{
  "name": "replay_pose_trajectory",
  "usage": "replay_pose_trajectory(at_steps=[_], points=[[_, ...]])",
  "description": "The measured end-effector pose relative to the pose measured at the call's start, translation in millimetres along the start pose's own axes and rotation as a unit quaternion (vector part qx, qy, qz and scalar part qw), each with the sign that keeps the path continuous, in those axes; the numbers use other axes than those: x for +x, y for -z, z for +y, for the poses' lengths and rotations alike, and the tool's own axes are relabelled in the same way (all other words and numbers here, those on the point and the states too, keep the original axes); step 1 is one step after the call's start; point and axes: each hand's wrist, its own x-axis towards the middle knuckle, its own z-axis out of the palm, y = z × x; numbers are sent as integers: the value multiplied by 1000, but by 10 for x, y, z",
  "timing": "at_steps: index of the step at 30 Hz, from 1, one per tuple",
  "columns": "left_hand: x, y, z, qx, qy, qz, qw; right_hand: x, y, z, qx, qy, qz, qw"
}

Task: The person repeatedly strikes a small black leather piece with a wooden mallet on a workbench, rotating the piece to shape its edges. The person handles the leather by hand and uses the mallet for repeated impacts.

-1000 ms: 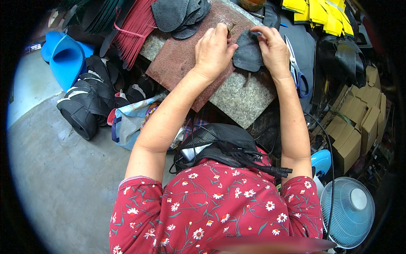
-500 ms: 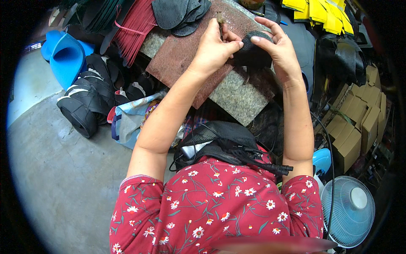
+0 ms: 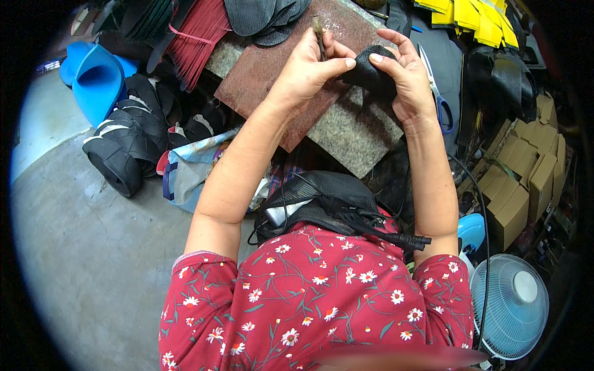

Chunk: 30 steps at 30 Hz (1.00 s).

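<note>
Between my two hands is a small curved piece of black textured leather [image 3: 365, 75]. My right hand [image 3: 408, 80] grips its right side, thumb on top. My left hand [image 3: 300, 74] pinches its left edge with the thumb, and a thin brush [image 3: 318, 29] stands up between the same hand's fingers, tip pointing away from me. Both hands are above a reddish-brown board [image 3: 257, 83], which lies over a speckled grey stone slab [image 3: 359, 139]. Just right of my right hand lie scissors [image 3: 443, 110] with blue handles.
Black leather pieces [image 3: 266, 18] are stacked at the board's far edge, beside a bundle of red strips [image 3: 198, 43]. Black shoe uppers [image 3: 117, 161] and blue foam [image 3: 96, 80] lie left. Yellow pieces [image 3: 473, 21], cardboard boxes [image 3: 516, 173] and a fan [image 3: 510, 309] are right.
My left hand has shifted slightly down and left, and more of the brush shows. The scissors beside my right hand have come into sight. Both hands keep hold of the leather piece.
</note>
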Motion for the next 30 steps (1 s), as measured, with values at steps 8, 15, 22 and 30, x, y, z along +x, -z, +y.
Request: replay_pose_trajectory(at_steps=[8,15,22,30], points=[[-122,18,2,46,17,17,999,-66,-8,61,45,-14,8,999],[-243,56,-24,-55,52,-2,997,-115,-20,128,45,-17,6,999],[-293,70,-61,-73,62,-4,995,-133,-9,176,52,-20,0,998],[-343,168,-115,41,65,23,997,-145,-39,258,-62,2,16,998]])
